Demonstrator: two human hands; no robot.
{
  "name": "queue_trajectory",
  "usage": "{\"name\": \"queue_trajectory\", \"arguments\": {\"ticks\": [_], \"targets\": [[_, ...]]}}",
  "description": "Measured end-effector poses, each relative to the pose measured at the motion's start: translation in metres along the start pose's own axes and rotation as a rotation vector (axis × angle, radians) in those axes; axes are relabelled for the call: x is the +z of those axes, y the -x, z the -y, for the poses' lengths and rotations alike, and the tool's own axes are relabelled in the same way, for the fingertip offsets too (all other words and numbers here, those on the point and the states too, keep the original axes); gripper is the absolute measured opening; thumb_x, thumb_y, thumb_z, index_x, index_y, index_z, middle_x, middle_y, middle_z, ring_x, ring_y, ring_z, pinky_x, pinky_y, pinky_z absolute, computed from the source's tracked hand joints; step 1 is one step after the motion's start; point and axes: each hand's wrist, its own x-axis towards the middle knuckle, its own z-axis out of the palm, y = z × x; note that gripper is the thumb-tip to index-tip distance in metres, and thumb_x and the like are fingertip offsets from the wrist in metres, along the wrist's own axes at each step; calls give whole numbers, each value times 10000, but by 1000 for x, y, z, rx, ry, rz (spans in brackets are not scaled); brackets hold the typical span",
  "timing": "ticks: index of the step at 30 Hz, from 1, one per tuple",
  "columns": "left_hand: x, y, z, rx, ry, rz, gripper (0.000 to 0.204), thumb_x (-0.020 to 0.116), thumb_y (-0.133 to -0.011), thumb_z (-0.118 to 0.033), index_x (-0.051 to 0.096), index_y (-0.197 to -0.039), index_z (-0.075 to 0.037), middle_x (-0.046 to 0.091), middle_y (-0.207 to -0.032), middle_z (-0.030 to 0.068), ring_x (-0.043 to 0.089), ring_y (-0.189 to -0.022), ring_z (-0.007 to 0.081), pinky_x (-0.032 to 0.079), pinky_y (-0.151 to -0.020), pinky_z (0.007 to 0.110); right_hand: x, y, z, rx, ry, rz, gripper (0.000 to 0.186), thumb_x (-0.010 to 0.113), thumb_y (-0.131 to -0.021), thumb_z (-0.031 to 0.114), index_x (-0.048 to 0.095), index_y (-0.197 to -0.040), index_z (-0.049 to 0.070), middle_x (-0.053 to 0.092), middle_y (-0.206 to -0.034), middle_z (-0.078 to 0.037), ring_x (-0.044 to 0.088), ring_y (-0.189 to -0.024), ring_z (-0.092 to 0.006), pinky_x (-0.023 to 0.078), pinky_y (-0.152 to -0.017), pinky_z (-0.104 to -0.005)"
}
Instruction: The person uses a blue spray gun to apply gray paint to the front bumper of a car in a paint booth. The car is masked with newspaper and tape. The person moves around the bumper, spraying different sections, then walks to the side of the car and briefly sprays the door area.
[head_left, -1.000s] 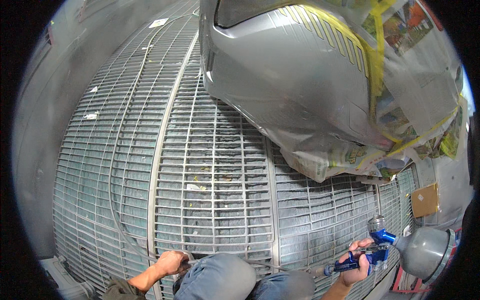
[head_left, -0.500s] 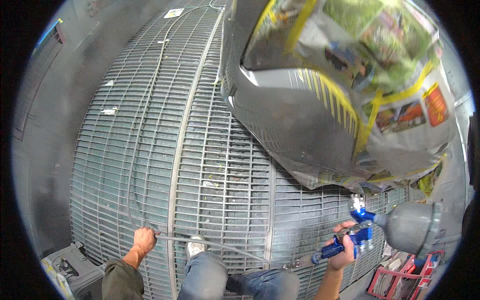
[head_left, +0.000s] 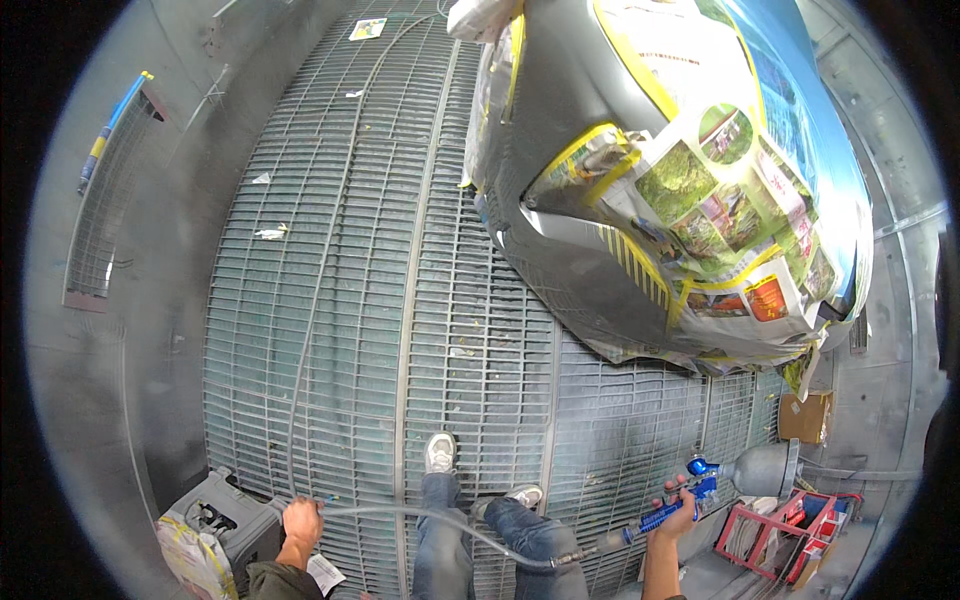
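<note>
My right hand (head_left: 680, 517) is wrapped around the handle of a blue spray gun (head_left: 704, 487), and a grey cup (head_left: 762, 470) is attached to it. A grey air hose (head_left: 410, 511) runs from the gun's handle across in front of my legs. At the left, my left hand (head_left: 302, 520) is closed around that hose. Beyond the gun, at upper right, stands a grey car body panel (head_left: 570, 265) edged with yellow tape. Printed masking paper (head_left: 740, 190) covers the part beside it. The gun is apart from the panel.
Metal floor grating (head_left: 350, 400) lies underfoot, and the hose trails along it to the far end. A grey case (head_left: 240, 525) sits at lower left. A red rack (head_left: 770, 540) and a cardboard box (head_left: 806, 416) stand at right, near the wall.
My right hand and the spray gun have moved lower, away from the panel. The view has shifted, showing more of the masked body and both my feet. My left hand still grips the hose.
</note>
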Motion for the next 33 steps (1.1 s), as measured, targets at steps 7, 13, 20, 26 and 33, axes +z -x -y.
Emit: {"name": "queue_trajectory", "arguments": {"ticks": [7,13,20,26,33], "targets": [[100,161,129,70,-155,325,275,643,-738,-318,677,-798,-52,664,-738,170,670,-691,341,530,-646,497,14,70,47,-21,83,174,279,503,-821,72,565,-1089,25,647,-1031,-94,638,-833,-187,544,-451,-311],[93,228,89,-110,129,423,437,669,-740,-464,684,-777,-29,657,-696,190,673,-695,365,536,-635,478,-20,66,63,-45,25,201,372,496,-835,63,531,-1202,14,636,-1081,-116,635,-856,-181,567,-466,-306],[116,280,13,-108,261,364,485,657,-780,-505,686,-730,-24,637,-643,198,661,-658,382,524,-604,489,-109,38,99,-99,-85,124,397,465,-831,63,511,-1218,-13,621,-1117,-132,632,-876,-189,569,-461,-290],[199,377,-53,18,275,170,537,648,-814,-540,687,-689,-19,620,-598,204,652,-626,398,514,-578,499,-226,8,167,-218,-85,120,513,472,-826,65,451,-1324,-55,570,-1279,-173,631,-1076,-271,563,-449,-259],[111,462,-200,-18,411,162,300,616,-837,-347,725,-898,-74,678,-820,211,639,-832,424,499,-724,517,-352,-17,252,-353,-119,305,523,421,-884,214,423,-1373,28,521,-1379,-87,544,-1199,-202,514,-527,-233]]}}
